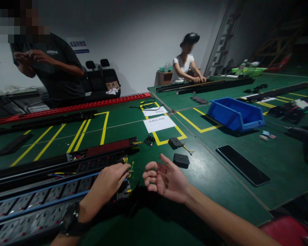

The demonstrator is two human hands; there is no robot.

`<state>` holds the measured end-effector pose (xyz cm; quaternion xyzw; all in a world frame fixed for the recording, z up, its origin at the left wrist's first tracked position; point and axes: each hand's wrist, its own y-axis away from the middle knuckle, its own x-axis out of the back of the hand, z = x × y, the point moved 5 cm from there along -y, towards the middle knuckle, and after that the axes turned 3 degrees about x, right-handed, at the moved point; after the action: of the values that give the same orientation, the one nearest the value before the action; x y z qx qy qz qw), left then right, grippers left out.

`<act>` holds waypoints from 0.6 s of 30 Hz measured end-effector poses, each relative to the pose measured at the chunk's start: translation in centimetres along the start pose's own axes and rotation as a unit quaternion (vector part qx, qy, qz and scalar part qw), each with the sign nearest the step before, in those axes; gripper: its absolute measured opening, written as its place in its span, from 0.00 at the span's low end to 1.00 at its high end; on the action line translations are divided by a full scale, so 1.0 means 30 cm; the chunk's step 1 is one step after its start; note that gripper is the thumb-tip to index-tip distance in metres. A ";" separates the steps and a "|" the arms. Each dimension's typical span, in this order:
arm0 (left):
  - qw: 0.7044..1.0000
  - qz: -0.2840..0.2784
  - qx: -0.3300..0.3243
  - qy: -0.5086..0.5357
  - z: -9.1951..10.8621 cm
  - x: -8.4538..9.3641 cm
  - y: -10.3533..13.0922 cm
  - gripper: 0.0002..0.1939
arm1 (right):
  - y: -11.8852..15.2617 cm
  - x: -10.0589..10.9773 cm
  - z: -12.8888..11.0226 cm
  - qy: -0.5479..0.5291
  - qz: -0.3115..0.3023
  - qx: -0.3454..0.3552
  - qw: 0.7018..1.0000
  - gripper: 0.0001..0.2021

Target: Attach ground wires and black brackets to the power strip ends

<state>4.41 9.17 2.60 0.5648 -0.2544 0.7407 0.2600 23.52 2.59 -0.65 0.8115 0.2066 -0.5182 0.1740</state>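
My left hand (pixel 109 181), with a black watch on the wrist, is at the right end of the black socket strips (pixel 53 193). Its thumb and fingertips are pinched near yellow-green wire ends (pixel 131 167); what lies between them is too small to make out. To the right, my right hand (pixel 166 177) is held palm up above the green table, fingers loosely curled and apart, with nothing in it. Just beyond it lie a black box-shaped part (pixel 181 160) and a second one (pixel 175 142) with yellow wires. A small black plate (pixel 149 140) rests near the strip ends.
A black phone (pixel 242 164) and a blue bin (pixel 234 114) are on the right. White paper labels (pixel 159 123) and yellow tape mark the green table (pixel 205 184). Two people stand across it, one touching long black strips (pixel 215 85). Another person's arm shows at the right edge.
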 end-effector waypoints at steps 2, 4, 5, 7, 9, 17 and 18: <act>1.000 -0.012 0.013 -0.024 0.007 -0.007 -0.010 0.12 | -0.001 0.003 -0.002 0.005 0.001 0.003 1.000 0.25; 0.998 -0.027 0.037 -0.037 0.009 -0.012 -0.020 0.12 | -0.003 0.006 -0.003 0.007 0.003 0.006 1.000 0.25; 0.998 -0.032 0.050 -0.037 0.009 -0.013 -0.023 0.12 | -0.003 0.007 -0.004 0.007 0.005 0.008 1.000 0.24; 0.997 -0.032 0.066 -0.026 0.013 -0.014 -0.024 0.12 | -0.004 0.009 -0.005 0.008 0.006 0.009 1.000 0.25; 0.998 -0.005 0.060 -0.001 0.025 -0.005 -0.015 0.13 | -0.004 0.007 -0.005 0.011 0.003 0.010 1.000 0.26; 0.786 0.059 0.138 0.600 0.076 0.036 0.095 0.31 | -0.009 0.017 -0.006 -0.006 0.035 0.017 0.999 0.25; 0.712 0.033 0.145 0.686 0.092 0.034 0.102 0.36 | -0.009 0.030 -0.008 -0.010 0.053 0.025 0.998 0.24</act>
<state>4.07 5.18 3.98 -0.0768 0.0862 0.9606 0.2529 23.91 3.08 -1.39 0.8205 0.1483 -0.5210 0.1829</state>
